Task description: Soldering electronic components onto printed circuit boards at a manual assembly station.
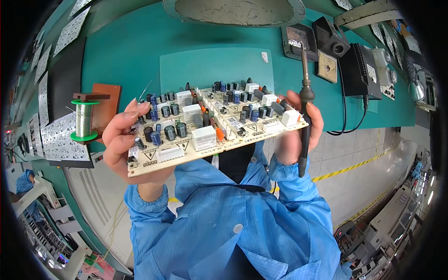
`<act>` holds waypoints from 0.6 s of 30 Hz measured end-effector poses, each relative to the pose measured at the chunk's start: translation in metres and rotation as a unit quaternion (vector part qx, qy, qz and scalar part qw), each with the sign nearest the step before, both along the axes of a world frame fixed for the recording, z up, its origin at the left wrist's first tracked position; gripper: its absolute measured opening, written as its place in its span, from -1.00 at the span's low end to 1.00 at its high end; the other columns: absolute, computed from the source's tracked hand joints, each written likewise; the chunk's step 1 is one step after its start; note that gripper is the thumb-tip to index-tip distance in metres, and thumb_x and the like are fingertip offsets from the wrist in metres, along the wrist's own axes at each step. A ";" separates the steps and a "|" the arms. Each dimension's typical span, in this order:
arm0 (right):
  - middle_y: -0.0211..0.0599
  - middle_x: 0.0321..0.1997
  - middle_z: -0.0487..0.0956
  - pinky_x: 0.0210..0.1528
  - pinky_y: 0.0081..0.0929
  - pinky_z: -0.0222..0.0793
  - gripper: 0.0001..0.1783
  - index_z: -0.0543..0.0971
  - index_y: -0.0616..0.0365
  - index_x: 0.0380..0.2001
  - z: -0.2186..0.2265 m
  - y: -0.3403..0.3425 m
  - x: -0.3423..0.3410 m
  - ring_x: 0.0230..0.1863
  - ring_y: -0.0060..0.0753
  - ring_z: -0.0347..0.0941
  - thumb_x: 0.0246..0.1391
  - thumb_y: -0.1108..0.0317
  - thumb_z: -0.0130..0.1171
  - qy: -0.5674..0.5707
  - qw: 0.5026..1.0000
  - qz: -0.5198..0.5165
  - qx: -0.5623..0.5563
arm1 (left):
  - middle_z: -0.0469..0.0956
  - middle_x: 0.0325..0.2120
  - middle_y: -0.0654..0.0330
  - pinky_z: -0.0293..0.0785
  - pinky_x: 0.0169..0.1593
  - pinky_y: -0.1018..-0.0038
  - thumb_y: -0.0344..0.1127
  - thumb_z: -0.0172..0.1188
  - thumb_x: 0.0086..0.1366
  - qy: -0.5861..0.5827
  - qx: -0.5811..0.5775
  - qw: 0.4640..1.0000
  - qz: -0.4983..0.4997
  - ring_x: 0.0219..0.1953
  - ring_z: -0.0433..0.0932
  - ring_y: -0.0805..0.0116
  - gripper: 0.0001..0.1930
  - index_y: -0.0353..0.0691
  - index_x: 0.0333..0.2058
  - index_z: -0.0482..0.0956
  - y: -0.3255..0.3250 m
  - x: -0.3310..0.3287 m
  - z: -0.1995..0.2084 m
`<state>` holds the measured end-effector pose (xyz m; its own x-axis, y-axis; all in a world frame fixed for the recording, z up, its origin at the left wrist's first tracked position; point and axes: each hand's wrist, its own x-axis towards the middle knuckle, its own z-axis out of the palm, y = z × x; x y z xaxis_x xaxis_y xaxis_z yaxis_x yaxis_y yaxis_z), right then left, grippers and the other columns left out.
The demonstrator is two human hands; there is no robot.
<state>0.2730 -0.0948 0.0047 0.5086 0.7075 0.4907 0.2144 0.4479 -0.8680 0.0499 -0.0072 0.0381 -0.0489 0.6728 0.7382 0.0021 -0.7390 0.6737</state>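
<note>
A pale circuit board panel (186, 157), crowded with dark capacitors, white box-shaped parts and several orange pieces, is held up tilted in front of my chest. My left hand (120, 135) grips its left end, fingers wrapped over the edge. A thin bright wire (146, 89) sticks up by those fingertips; whether they pinch it is hard to see. At the board's right end, my right hand (316, 120) is closed around a black-handled soldering iron (305, 93), its metal tip pointing up and away. That hand also touches or supports the board's right edge. The board's underside is hidden.
Beyond the board, a green mat (205, 63) lies on the bench. A green-flanged solder spool (84, 120) stands at left. Far right are a metal tray (294, 39), an iron holder (332, 39), a sponge (327, 66) and a black power unit (359, 70) with a cable.
</note>
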 end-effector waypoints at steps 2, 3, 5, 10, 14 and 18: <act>0.22 0.05 0.42 0.03 -0.08 0.40 -0.54 0.23 0.12 0.13 -0.002 -0.003 0.005 -0.06 0.02 0.47 0.28 0.11 -0.12 -0.011 1.000 -0.015 0.010 | 0.35 -0.14 -0.08 0.30 0.15 -0.01 -0.42 0.18 0.19 -0.005 0.006 1.000 -0.008 -0.12 0.52 0.05 -0.70 -0.21 -0.23 0.20 -0.001 -0.001 0.000; 0.23 0.05 0.41 0.03 -0.07 0.40 -0.53 0.23 0.12 0.13 -0.002 -0.003 0.008 -0.05 0.03 0.47 0.28 0.08 -0.14 -0.027 0.999 -0.038 0.004 | 0.35 -0.13 -0.07 0.30 0.15 -0.01 -0.41 0.20 0.18 -0.011 0.004 1.000 -0.020 -0.11 0.52 0.05 -0.67 -0.21 -0.22 0.20 -0.001 -0.002 -0.001; 0.26 0.04 0.41 0.03 -0.05 0.39 -0.52 0.22 0.13 0.12 -0.002 -0.005 0.011 -0.04 0.05 0.46 0.29 0.05 -0.16 -0.042 0.997 -0.068 0.009 | 0.34 -0.12 -0.07 0.30 0.16 0.00 -0.39 0.23 0.17 -0.017 0.003 0.999 -0.034 -0.11 0.52 0.05 -0.65 -0.20 -0.21 0.20 -0.001 -0.003 0.001; 0.29 0.03 0.40 -0.02 -0.10 0.44 -0.54 0.25 0.08 0.08 0.012 -0.010 0.023 -0.02 0.07 0.45 0.24 0.07 -0.04 -0.207 0.974 -0.084 0.030 | 0.35 -0.07 -0.10 0.22 0.22 -0.07 -0.27 -0.15 0.38 0.051 -0.003 0.998 -0.047 -0.03 0.46 -0.04 -0.83 -0.16 -0.15 0.33 -0.008 -0.006 0.007; 0.19 -0.03 0.43 -0.11 -0.17 0.47 -0.50 0.32 0.02 0.03 0.036 -0.008 0.022 -0.03 0.03 0.45 0.09 0.10 0.20 -0.325 0.945 -0.025 -0.018 | 0.34 -0.11 0.00 0.25 0.16 -0.03 -0.38 0.05 0.27 0.100 0.021 0.995 -0.015 -0.11 0.53 0.05 -0.81 -0.10 -0.21 0.22 -0.013 -0.002 0.015; 0.13 -0.07 0.44 -0.15 -0.17 0.47 -0.64 0.41 0.00 -0.09 0.046 -0.013 0.021 -0.10 -0.02 0.47 0.09 0.17 0.21 -0.355 0.932 0.007 -0.070 | 0.36 -0.13 -0.03 0.28 0.11 -0.09 -0.35 0.01 0.28 0.126 0.043 0.991 -0.027 -0.11 0.53 0.02 -0.82 -0.12 -0.19 0.22 -0.017 -0.005 0.013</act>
<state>0.2943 -0.1075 0.0504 0.0805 0.7937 0.6029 0.7515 0.3490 -0.5598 0.0444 -0.0242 0.0509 0.1780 0.6033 0.7774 0.1215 -0.7974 0.5910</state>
